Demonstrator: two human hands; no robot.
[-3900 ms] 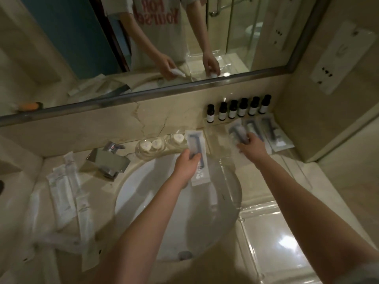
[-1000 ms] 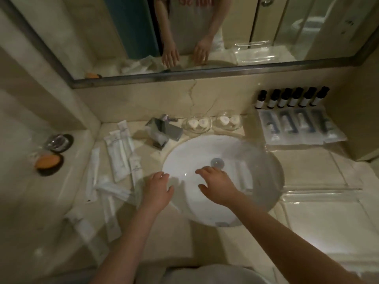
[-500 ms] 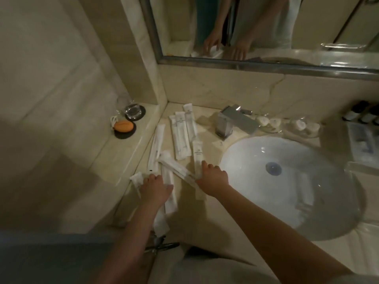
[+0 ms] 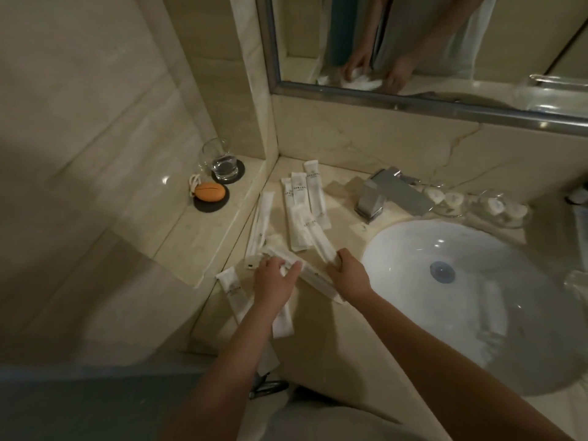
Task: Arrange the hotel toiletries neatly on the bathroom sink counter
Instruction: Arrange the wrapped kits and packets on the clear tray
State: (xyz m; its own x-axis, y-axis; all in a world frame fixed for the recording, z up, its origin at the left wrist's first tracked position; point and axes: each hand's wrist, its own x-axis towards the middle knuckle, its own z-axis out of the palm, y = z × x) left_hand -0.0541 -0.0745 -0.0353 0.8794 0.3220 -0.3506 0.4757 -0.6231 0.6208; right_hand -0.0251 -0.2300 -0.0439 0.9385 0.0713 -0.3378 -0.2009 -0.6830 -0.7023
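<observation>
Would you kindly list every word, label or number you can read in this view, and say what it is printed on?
Nothing here can be read.
Sachets by the wall: a short printed line on each, too small to read.
Sachet at the counter edge: a small printed emblem, blurred.
Packets held by the left hand and right hand: no legible print.
</observation>
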